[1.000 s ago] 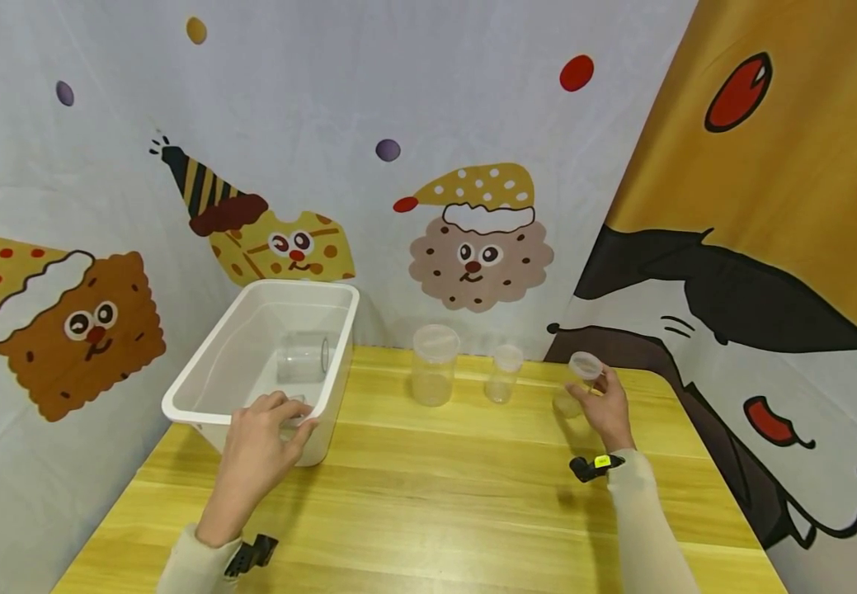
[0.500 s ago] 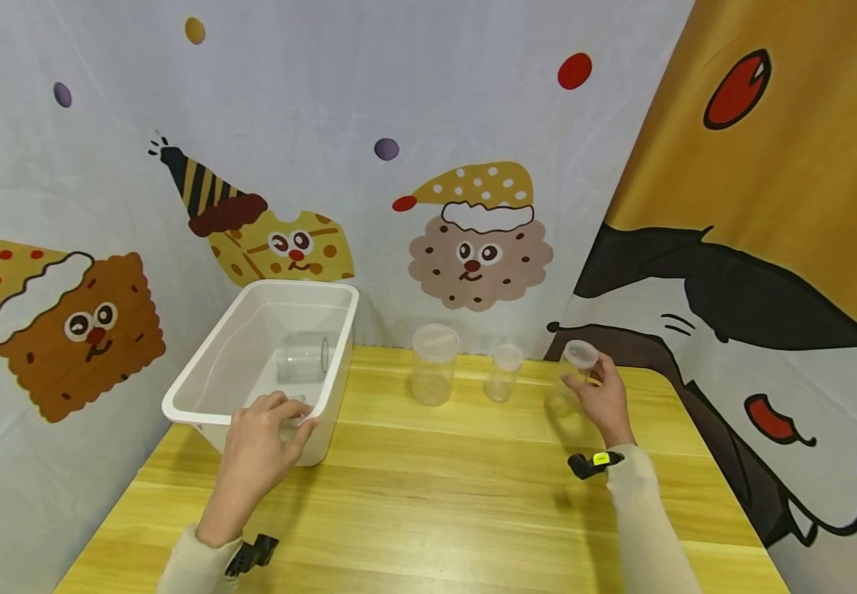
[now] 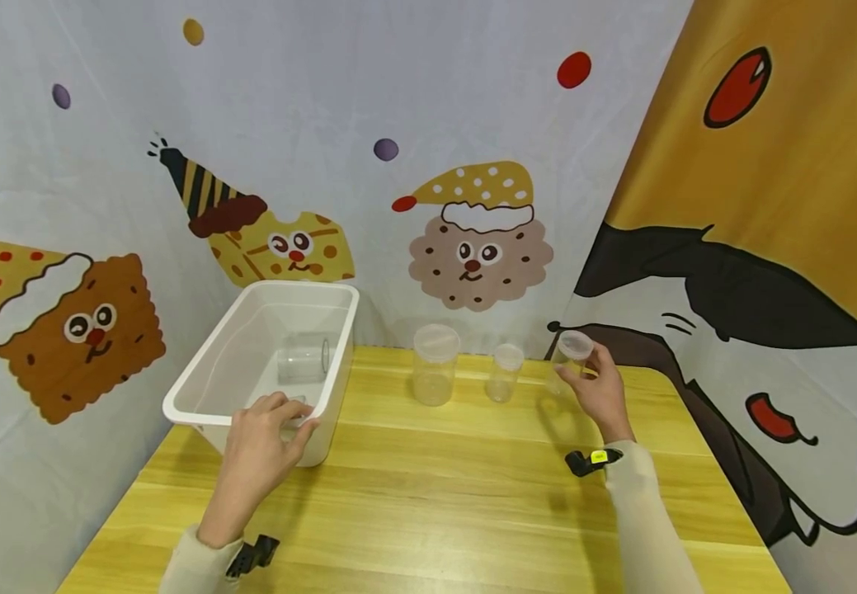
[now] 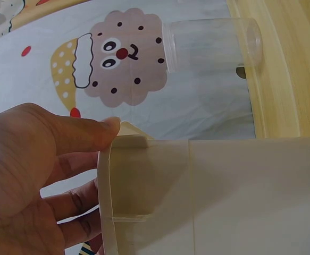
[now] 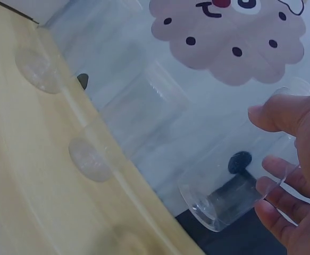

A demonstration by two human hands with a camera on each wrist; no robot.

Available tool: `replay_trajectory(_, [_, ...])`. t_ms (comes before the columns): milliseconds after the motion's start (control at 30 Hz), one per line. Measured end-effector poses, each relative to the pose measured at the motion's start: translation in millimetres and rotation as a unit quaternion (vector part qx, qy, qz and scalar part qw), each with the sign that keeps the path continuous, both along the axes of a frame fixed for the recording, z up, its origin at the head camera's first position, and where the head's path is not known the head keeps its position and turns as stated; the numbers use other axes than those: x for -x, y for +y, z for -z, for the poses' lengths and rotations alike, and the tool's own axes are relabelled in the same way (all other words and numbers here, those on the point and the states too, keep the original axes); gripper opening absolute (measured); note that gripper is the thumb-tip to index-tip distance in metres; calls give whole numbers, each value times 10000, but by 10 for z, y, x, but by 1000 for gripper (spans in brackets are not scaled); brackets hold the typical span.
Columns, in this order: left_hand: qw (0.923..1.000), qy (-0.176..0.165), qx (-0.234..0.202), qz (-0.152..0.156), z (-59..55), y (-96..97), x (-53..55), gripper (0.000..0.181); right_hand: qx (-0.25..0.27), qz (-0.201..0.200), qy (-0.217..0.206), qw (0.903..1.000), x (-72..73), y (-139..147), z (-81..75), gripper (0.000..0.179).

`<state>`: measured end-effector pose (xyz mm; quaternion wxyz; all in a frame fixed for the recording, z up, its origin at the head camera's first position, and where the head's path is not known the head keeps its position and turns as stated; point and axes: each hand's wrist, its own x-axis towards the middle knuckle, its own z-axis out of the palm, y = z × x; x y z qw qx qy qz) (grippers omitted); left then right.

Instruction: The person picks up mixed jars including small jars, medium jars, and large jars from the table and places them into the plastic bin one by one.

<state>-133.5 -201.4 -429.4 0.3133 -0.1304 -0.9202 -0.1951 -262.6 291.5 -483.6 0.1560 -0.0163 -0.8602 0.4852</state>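
My right hand [image 3: 606,394] holds a clear plastic jar [image 3: 575,346] with a translucent lid at the table's back right. In the right wrist view, thumb and fingers wrap the upper part of this jar [image 5: 224,175], whose base shows above the table edge. To its left a small clear jar [image 3: 502,381] and a larger clear jar [image 3: 435,367] stand upright in a row, both lidded. My left hand [image 3: 261,445] grips the near right rim of a white plastic bin [image 3: 356,330]; the left wrist view shows the thumb [image 4: 85,135] inside that rim.
Inside the bin a clear jar [image 3: 302,360] lies on its side, and another clear piece [image 3: 298,403] shows near my left fingers. A cartoon-printed cloth [image 3: 309,99] hangs behind the wooden table [image 3: 428,511].
My right hand has carried the jar leftward and slightly back, closer to the small jar. The left hand stays on the bin's rim; the standing jars have not moved.
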Motion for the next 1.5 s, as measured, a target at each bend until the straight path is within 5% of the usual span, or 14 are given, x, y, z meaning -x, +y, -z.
replay_trajectory(1500, [10000,83,-15,9,12,4,-9,18,-150,-811,423,9957,10,-572,-568,68])
